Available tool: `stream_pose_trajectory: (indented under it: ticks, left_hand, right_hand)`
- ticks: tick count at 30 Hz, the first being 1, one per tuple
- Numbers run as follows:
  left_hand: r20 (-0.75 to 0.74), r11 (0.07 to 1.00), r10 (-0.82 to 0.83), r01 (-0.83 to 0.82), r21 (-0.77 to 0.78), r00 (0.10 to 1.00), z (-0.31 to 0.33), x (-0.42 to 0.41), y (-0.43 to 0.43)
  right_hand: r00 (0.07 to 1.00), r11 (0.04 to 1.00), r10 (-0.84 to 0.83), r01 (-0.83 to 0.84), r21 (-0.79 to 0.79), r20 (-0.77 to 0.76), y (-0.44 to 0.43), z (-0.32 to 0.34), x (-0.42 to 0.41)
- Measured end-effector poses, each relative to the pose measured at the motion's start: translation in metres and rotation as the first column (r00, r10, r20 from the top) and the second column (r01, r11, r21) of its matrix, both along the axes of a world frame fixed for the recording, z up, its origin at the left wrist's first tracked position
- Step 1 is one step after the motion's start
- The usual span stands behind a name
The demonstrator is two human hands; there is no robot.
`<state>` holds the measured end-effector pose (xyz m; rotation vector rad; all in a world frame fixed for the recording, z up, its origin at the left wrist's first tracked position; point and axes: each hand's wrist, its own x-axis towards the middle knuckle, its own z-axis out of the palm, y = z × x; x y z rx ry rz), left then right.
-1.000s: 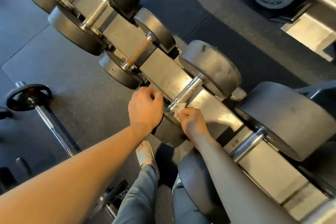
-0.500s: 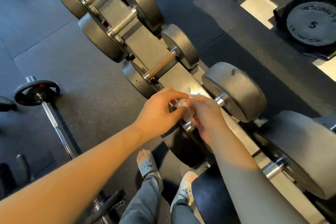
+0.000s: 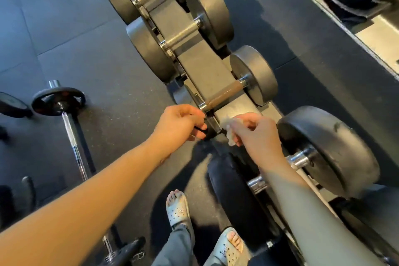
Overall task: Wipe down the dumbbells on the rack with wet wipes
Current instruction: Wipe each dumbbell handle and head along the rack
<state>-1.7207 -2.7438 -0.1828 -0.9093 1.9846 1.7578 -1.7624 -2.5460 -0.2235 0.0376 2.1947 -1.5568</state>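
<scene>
As the right hand (image 3: 257, 134) pinches a wipe (image 3: 229, 136), the left hand (image 3: 179, 124) grips a dumbbell (image 3: 222, 96) rim beside open floor (image 3: 103, 56).

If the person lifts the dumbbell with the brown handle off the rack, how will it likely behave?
The dumbbell is probably heavy for its size: two thick, solid-looking heads on a short bar. Its round heads suggest it could roll on flat floor; the rack seems to cradle it now. The brown handle looks rough, so likely not slippery.
</scene>
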Motion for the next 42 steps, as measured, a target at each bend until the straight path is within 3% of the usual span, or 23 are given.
stream_pose_trajectory:
  ticks: [2,3,5,7,10,13,18,20,22,25,26,28,30,34,36,38,42]
  left_hand:
    - [-0.202,0.934,0.100,-0.161,-0.319,0.974,-0.008,-0.004,-0.017]
    - [-0.268,0.886,0.143,-0.244,-0.395,0.953,-0.014,-0.008,-0.025]
    - [-0.301,0.842,0.224,-0.339,-0.420,0.927,-0.025,-0.017,-0.034]
    - [-0.283,0.848,0.272,-0.368,-0.381,0.920,-0.033,-0.028,-0.030]
    - [-0.234,0.867,0.365,-0.420,-0.267,0.901,-0.048,-0.048,-0.013]
    - [-0.060,0.807,0.573,-0.576,-0.132,0.817,-0.068,-0.072,-0.006]
    - [-0.048,0.792,0.494,-0.472,-0.387,0.868,-0.085,-0.076,-0.007]
    - [-0.053,0.775,0.523,-0.500,-0.387,0.851,-0.083,-0.074,-0.005]
    - [-0.070,0.766,0.543,-0.528,-0.367,0.837,-0.078,-0.074,-0.002]
    - [-0.105,0.755,0.538,-0.534,-0.381,0.836,-0.072,-0.073,0.000]
    - [-0.112,0.751,0.538,-0.535,-0.387,0.835,-0.071,-0.072,0.001]
    - [-0.126,0.751,0.522,-0.525,-0.400,0.843,-0.069,-0.072,0.002]
    - [-0.126,0.750,0.501,-0.502,-0.430,0.856,-0.067,-0.071,0.003]
    - [-0.115,0.757,0.470,-0.466,-0.458,0.875,-0.065,-0.070,0.004]
    - [-0.114,0.748,0.470,-0.464,-0.474,0.875,-0.063,-0.070,0.005]
    - [-0.091,0.751,0.474,-0.456,-0.477,0.876,-0.060,-0.071,0.006]
    - [-0.088,0.743,0.468,-0.446,-0.499,0.879,-0.060,-0.069,0.008]
  right_hand:
    - [0.996,0.997,-0.065,0.067,0.036,-0.055,-0.010,-0.007,-0.018]
    - [0.994,0.997,-0.033,0.039,0.060,-0.102,-0.018,-0.009,-0.026]
    - [0.962,0.977,0.166,-0.131,0.167,-0.215,-0.037,-0.015,-0.042]
    - [0.867,0.910,0.352,-0.229,0.346,-0.353,-0.049,-0.026,-0.056]
    - [0.661,0.829,0.459,-0.080,0.553,-0.593,-0.051,-0.043,-0.074]
    - [0.525,0.728,0.610,-0.075,0.681,-0.594,-0.051,-0.046,-0.076]
    - [0.427,0.613,0.772,-0.309,0.727,-0.470,-0.072,-0.039,-0.069]
    - [0.418,0.511,0.837,-0.369,0.776,-0.352,-0.084,-0.036,-0.076]
    - [0.479,0.395,0.869,-0.518,0.758,-0.125,-0.095,-0.026,-0.090]
    - [0.540,0.309,0.770,-0.781,0.543,0.339,-0.123,-0.017,-0.126]
    - [0.500,0.282,0.724,-0.844,0.457,0.475,-0.131,-0.017,-0.136]
    - [0.335,0.123,0.621,-0.934,0.334,0.708,-0.142,-0.018,-0.145]
    - [0.297,0.065,0.595,-0.944,0.323,0.747,-0.144,-0.021,-0.146]
    - [0.401,0.149,0.804,-0.851,0.504,0.438,-0.127,-0.012,-0.126]
    - [0.357,0.129,0.914,-0.710,0.693,0.195,-0.106,-0.010,-0.105]
    - [0.263,0.196,0.964,-0.579,0.791,-0.046,-0.080,-0.015,-0.083]
    - [0.262,0.282,0.952,-0.532,0.798,-0.161,-0.057,-0.021,-0.076]
